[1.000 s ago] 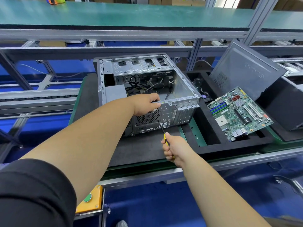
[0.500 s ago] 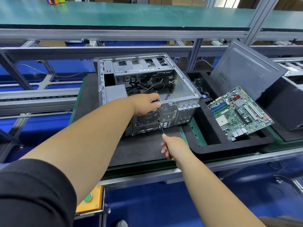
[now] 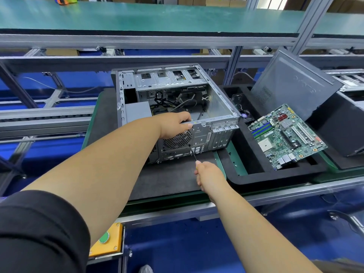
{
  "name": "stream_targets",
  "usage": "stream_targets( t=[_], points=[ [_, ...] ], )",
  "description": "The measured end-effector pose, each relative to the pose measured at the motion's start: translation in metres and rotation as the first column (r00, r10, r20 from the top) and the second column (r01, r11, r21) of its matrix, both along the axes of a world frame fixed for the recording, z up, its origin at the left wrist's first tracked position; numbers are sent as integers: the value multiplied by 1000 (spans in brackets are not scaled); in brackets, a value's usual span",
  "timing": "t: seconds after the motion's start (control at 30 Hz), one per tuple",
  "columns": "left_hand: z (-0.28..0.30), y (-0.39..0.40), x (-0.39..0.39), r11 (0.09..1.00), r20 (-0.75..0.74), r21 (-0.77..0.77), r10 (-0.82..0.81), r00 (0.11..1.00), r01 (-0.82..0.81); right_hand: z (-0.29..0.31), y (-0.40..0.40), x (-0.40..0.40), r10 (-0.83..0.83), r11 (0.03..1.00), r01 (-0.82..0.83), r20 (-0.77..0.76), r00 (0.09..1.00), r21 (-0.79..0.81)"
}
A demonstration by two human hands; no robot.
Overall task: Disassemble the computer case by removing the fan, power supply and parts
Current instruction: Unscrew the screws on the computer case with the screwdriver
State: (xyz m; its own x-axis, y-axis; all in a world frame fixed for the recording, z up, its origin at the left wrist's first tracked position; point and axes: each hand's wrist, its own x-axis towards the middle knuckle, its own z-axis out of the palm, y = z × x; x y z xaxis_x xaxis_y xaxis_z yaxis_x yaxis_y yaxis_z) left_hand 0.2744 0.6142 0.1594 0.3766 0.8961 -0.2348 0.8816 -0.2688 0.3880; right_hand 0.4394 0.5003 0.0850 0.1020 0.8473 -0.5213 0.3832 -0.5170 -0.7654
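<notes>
- Head view: an open computer case (image 3: 177, 107) lies on its side on a dark foam mat (image 3: 167, 180) at a conveyor workstation, its open side facing up and its rear panel toward the person.
- The left hand (image 3: 175, 125) grips the top edge of the rear panel, fingers curled over the rim into the case and thumb along the outside, just above the round fan grille (image 3: 178, 139).
- The right hand (image 3: 209, 174) is closed around the handle of a screwdriver (image 3: 192, 152); only a sliver of yellow handle shows at the fingers.
- The dark shaft runs up and left from the hand, and its tip meets the rear panel at the lower right edge of the fan grille.
- Inside the case, loose black cables (image 3: 163, 105) lie near a grey box (image 3: 137, 113) at the left wall; drive bays (image 3: 169, 77) sit at the far end.
- To the right, a green motherboard (image 3: 285, 134) rests tilted across a black foam tray (image 3: 256, 178), well apart from the case.
- A grey side panel (image 3: 291, 83) leans upright behind the motherboard.
- An orange box with a green button (image 3: 105, 239) sits below the bench edge.
</notes>
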Motion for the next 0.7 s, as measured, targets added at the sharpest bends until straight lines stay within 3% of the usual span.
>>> stream_targets(
  t=[0.03,0.1,0.17,0.23,0.3,0.37,0.4,0.47,0.53,0.57,0.63,0.7],
  points=[
    [0,0,0,1000,-1,-2,-1,1000,1,-1,0,0,108,988,-134,267,958,80],
    [1,-1,0,1000,-1,-6,-2,1000,2,-6,-3,-3,161,939,-324,682,714,118],
    [1,-1,0,1000,0,-6,-2,1000,2,-10,-5,-7,130,916,-385,824,551,113],
    [1,-2,0,1000,-1,-5,-1,1000,1,-12,-5,-7,118,910,-396,840,530,122],
    [1,-2,1,1000,-3,-6,-1,1000,1,-10,0,-1,126,928,-334,704,699,165],
    [2,-2,1,1000,-2,-6,-1,1000,1,-5,4,4,88,984,-127,277,957,128],
    [2,-2,1,1000,-1,-6,-1,1000,1,-3,6,6,-11,1000,11,-20,1000,6],
    [2,-1,0,1000,5,-7,-1,1000,1,-1,5,10,-241,955,118,-484,841,-271],
    [2,-1,0,1000,7,-4,0,1000,0,0,5,13,-362,911,80,-690,627,-405],
    [2,-1,0,1000,5,-3,1,1000,-1,0,4,14,-376,903,55,-724,578,-425],
    [1,-1,1,1000,3,-3,3,1000,-3,0,1,11,-369,905,44,-728,577,-424],
    [1,-1,1,1000,1,-4,3,1000,-3,1,-1,7,-342,917,80,-668,661,-390]
  ],
)
